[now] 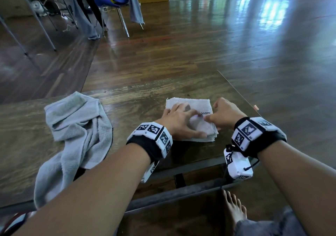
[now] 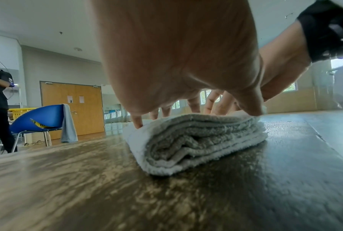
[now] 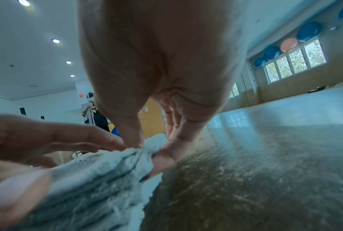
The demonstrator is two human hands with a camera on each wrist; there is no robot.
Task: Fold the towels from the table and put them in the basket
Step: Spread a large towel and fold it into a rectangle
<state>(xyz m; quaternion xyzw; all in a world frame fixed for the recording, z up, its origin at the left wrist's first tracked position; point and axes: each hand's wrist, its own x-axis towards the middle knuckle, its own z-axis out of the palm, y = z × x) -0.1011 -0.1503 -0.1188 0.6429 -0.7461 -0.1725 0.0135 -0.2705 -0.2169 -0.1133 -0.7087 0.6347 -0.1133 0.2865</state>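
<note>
Folded towel: lies lower centre-right of the head view, on the table; stacked in several layers, as is shown edge-on in the left wrist view. Judged nearly finished.

Left hand: laid flat on top of the stack, fingers spread and straight; fingertips are pressed into the top layer. The layers are apparently held down so that they do not spring open.

Right hand: set at the right edge of the stack; thumb above and fingers below, the layered edge pinched between them. The edge is probably being squared or readied for lifting.

Unfolded towel: crumpled at the left of the head view, one end draped over the near table edge; well apart from both hands, left untouched, presumably for the next round.

Basket: not seen near the table in any view; a yellow crate is glimpsed at far left behind a blue chair, but whether it is the target cannot be told.

Risk: judged that the stack may slump if lifted by one edge alone.
</note>
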